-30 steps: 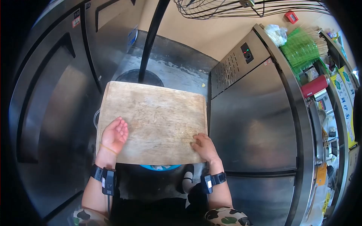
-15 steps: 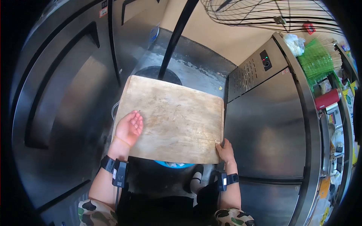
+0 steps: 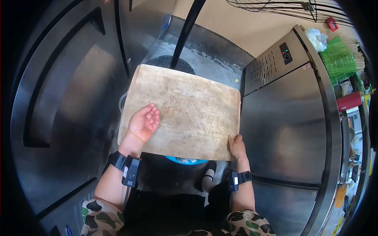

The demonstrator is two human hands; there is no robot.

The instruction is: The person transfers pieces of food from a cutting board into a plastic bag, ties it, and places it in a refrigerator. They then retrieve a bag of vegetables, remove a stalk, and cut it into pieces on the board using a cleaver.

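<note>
A worn wooden board (image 3: 185,110) with rounded corners lies flat in front of me, tilted slightly down to the right. My left hand (image 3: 145,121) is palm up over its left part, fingers loosely curled and apart, with nothing in them. Whether its back touches the board cannot be told. At the lower right corner, my right hand (image 3: 237,147) grips the board's edge, thumb on top and the other fingers partly hidden. Below the near edge shows part of a blue basin (image 3: 186,160) with pale contents.
Steel cabinets stand at the left (image 3: 75,94) and the right (image 3: 285,129). A black pole (image 3: 188,33) rises behind the board. On the right counter are green netting (image 3: 338,59) and a red flask (image 3: 349,101). A wire fan cage (image 3: 287,10) hangs above.
The board and both hands appear slightly higher and further right in view. The surroundings have shifted too, as the camera moved. My right hand keeps its grip on the board's corner.
</note>
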